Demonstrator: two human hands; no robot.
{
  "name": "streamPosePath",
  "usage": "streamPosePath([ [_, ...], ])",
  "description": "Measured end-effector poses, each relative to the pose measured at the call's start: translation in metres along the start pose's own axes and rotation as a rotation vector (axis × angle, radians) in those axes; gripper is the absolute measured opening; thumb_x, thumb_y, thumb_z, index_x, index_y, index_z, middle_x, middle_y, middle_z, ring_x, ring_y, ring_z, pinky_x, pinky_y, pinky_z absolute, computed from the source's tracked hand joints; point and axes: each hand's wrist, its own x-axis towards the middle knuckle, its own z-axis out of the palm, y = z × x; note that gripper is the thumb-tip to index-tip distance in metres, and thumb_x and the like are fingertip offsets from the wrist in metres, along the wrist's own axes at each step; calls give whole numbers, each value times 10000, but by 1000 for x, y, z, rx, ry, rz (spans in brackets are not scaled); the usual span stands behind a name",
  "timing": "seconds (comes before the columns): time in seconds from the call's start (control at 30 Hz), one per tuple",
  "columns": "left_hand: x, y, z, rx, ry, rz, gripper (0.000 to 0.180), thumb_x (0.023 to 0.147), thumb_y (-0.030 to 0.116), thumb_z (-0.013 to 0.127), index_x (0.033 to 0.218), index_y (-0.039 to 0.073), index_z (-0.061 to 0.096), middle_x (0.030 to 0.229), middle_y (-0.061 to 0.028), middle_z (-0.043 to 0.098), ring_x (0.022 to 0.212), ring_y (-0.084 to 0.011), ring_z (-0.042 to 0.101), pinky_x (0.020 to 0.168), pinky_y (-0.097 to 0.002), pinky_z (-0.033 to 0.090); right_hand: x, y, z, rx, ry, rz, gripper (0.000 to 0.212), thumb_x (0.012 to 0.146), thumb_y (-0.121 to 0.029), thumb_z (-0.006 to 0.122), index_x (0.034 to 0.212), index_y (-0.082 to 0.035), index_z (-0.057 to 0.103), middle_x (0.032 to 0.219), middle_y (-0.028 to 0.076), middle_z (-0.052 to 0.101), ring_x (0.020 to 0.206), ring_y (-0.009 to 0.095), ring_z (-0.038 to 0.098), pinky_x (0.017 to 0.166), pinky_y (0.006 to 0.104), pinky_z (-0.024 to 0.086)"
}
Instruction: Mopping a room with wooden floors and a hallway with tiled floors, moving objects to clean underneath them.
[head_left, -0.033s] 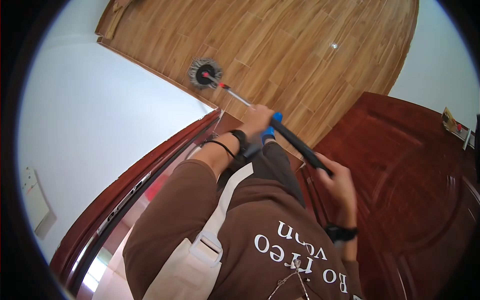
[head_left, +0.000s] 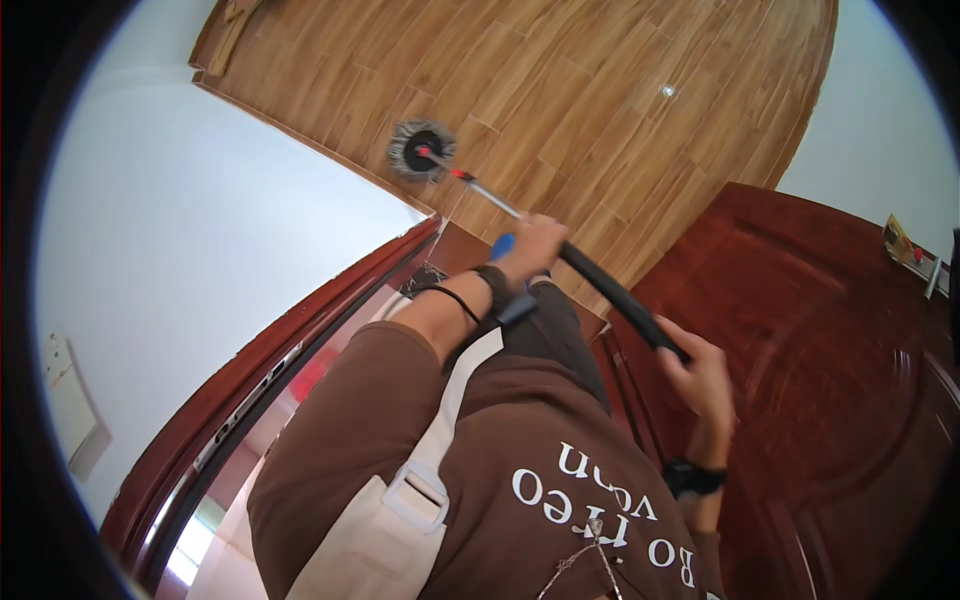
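mop head [head_left: 421, 150]: grey, black centre | handle [head_left: 610, 290]: black | floor [head_left: 600, 90]: wood-grain tan | door [head_left: 840, 380]: red-brown

The scene is bright and evenly lit, with soft daylight and no hard shadows. A small white glare spot sits on the wood floor [head_left: 668, 91] near its upper right edge. The white wall [head_left: 200, 230] on the left is almost washed out, with little texture. The fisheye lens bends straight lines strongly: the door frame [head_left: 300, 330] curves, and a black vignette rings the picture at every corner. The right hand [head_left: 700, 375] and the left hand [head_left: 535, 245] are slightly smeared by motion blur, as is the mop handle [head_left: 610, 290]. The mop head [head_left: 421, 150] stays fairly sharp. The red door [head_left: 830, 350] looks darker, with a dull sheen.
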Motion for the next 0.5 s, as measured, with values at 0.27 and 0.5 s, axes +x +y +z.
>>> streamPosePath([
  [0.27,26,202,-29,-535,-125,493,129,666,213,705,722,126,626,721,-83,640,757,-294,637,680,-426,467,-158,-65,-91,-278,256,99,381,745,-21,571,1116,31,639,793,129,657,609,108,541,571,241,414],
  [0.5,-1,164,-52,-325,-388,480,166,621,172,702,776,118,675,767,-109,666,784,-330,651,685,-441,508,-193,-23,-44,272,277,287,366,812,-40,509,1150,46,618,869,53,666,565,58,501,496,185,385],
])
